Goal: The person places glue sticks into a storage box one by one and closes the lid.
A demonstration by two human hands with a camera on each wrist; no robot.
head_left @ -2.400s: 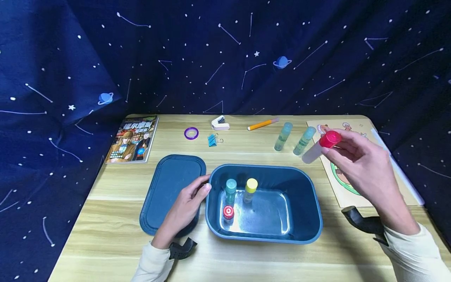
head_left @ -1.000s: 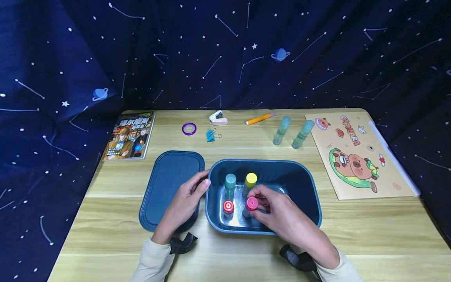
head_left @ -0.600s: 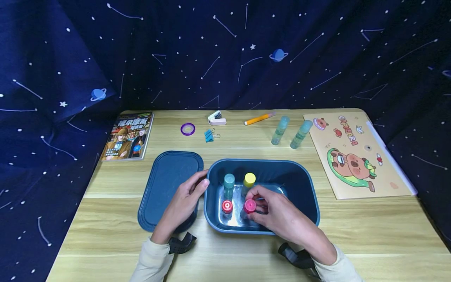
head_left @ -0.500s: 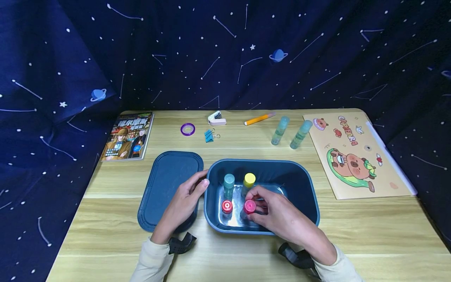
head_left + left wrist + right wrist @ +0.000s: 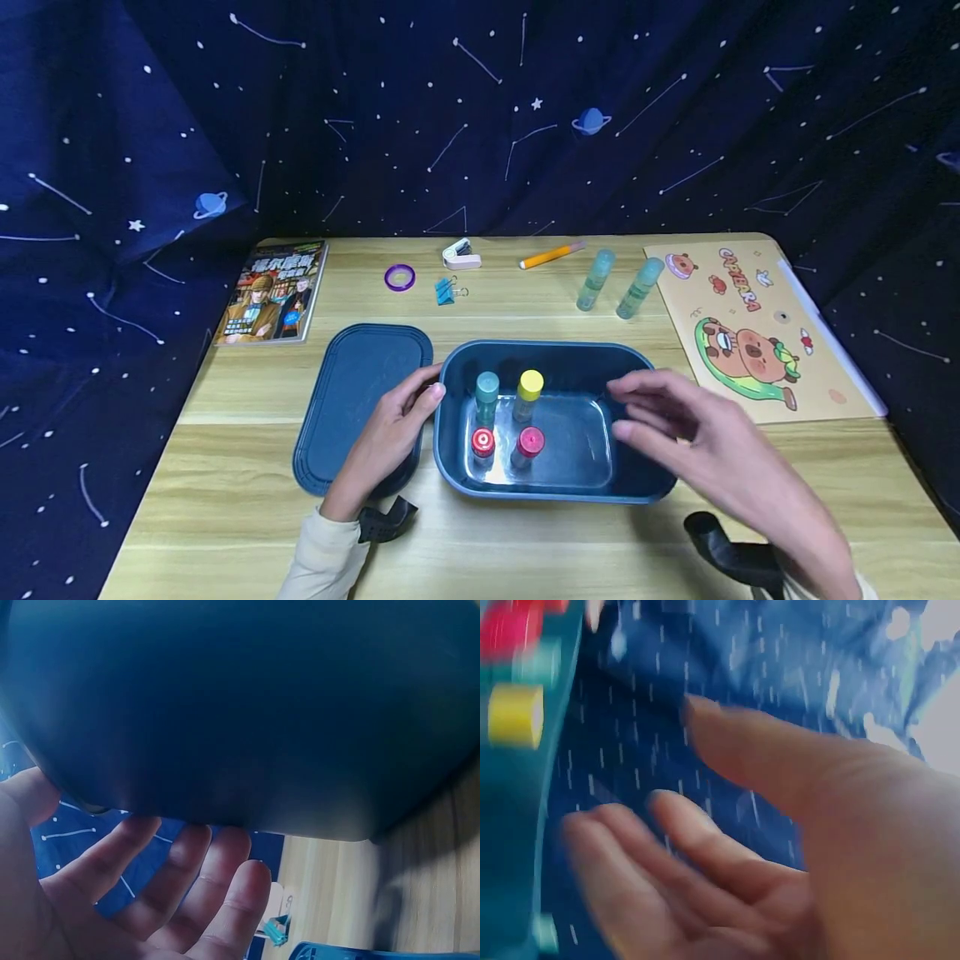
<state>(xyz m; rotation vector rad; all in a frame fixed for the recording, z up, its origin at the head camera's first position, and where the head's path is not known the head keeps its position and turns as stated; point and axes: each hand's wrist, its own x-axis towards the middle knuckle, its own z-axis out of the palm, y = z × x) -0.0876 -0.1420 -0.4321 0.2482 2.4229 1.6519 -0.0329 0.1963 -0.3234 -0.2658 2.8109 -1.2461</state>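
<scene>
A dark blue plastic box (image 5: 555,495) stands on the table with several capped tubes upright inside: a teal-capped tube (image 5: 487,392), a yellow-capped tube (image 5: 529,387), a red-capped tube (image 5: 483,443) and a pink-capped tube (image 5: 529,443). My left hand (image 5: 393,429) touches the box's left end; in the left wrist view its fingers (image 5: 217,881) lie nearly straight against the wall. Over the box's right end, my right hand (image 5: 712,442) holds nothing, thumb and fingers spread apart. The right wrist view is blurred by motion.
Two teal tubes (image 5: 596,280) stand behind the box. A capybara folder (image 5: 757,333) lies right, a dark blue lid (image 5: 360,392) and a book (image 5: 273,292) left. Along the back are a purple ring (image 5: 400,277), a binder clip (image 5: 446,291), a white gadget (image 5: 462,255) and an orange marker (image 5: 551,255).
My right hand brought the pink-capped tube from the right into the box, let go of it, and moved away to the right. My left hand stays at the box's left end.
</scene>
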